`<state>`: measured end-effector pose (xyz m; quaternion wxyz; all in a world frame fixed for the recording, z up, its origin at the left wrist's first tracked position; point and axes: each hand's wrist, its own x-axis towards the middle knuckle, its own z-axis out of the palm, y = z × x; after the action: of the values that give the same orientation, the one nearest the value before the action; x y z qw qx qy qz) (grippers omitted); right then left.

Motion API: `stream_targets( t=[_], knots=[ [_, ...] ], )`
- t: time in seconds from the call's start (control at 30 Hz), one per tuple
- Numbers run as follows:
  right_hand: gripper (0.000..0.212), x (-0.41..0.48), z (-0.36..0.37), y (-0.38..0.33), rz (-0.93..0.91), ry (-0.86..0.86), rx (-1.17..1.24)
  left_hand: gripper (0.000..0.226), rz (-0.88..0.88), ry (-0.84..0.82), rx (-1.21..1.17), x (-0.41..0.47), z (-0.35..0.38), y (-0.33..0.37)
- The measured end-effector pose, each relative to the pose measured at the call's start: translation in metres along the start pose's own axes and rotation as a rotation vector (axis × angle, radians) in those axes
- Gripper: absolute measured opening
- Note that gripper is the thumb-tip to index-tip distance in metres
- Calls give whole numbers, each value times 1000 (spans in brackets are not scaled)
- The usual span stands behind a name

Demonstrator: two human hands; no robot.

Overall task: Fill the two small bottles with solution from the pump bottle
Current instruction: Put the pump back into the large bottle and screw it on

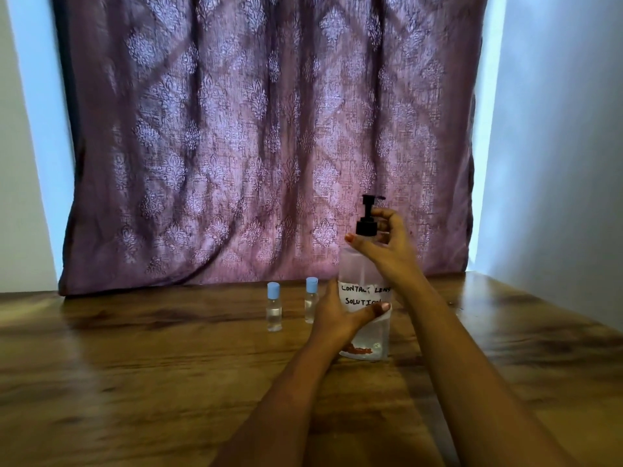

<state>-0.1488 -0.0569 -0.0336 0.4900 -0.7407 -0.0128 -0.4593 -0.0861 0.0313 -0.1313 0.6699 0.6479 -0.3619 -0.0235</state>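
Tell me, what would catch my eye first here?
The patterned purple curtain fills the background. Before it, on the wooden table, both hands grip a pump bottle: left hand on its body, right hand at its black pump. Two blue-capped small bottles stand left of it.

**Hidden, cropped and unreadable items**

- Pump bottle (354, 267): the shoulder and neck are hidden under the curled fingers of the right hand (387, 244). Only part of the black pump collar (366, 227) shows between thumb and fingers.
- Label (362, 294): the end of "SOLUTION" is covered by the thumb of the left hand (337, 315).
- Left fingers: they wrap round the bottle's far side, out of sight.
- Red print (359, 349), below the left thumb: blurred and illegible.
- Right small bottle (310, 298): its near edge is hidden behind the left knuckles.
- Left small bottle (273, 306): well apart from the fingers, fill level too faint to tell.
- Both forearms: cropped by the bottom edge.
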Motion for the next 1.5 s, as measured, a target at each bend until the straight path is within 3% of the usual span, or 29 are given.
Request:
stream_targets(
  t=[0.2, 0.47, 0.57, 0.67, 0.87, 1.0, 1.13, 1.33, 1.5],
  knots=[
    [34, -1, -2, 2, 76, 6, 168, 69, -15, 10, 36, 1, 1, 0],
    [39, -4, 2, 0, -8, 2, 33, 69, -23, 7, 27, -1, 0, 2],
    [22, -2, 1, -1, 40, -18, 211, 68, -24, 11, 27, -1, 0, 3],
    [20, 0, -2, 0, 57, -20, 268, 74, -23, 13, 34, -2, 0, 4],
    [45, -3, 2, 3, -9, 8, 59, 69, -17, 15, 61, -2, -1, 6],
    [24, -3, 0, 2, 38, -51, 184, 68, -22, 21, 54, -3, 0, 6],
    [21, -2, -1, 3, 21, -44, 237, 68, -29, 34, 52, -3, -1, 6],
    [45, -2, 3, 6, -9, 58, 119, 68, -10, 27, 77, -4, 0, 8],
    [22, -1, 1, 4, 25, -17, 205, 71, -28, 25, 65, -4, -1, 8]
  ],
)
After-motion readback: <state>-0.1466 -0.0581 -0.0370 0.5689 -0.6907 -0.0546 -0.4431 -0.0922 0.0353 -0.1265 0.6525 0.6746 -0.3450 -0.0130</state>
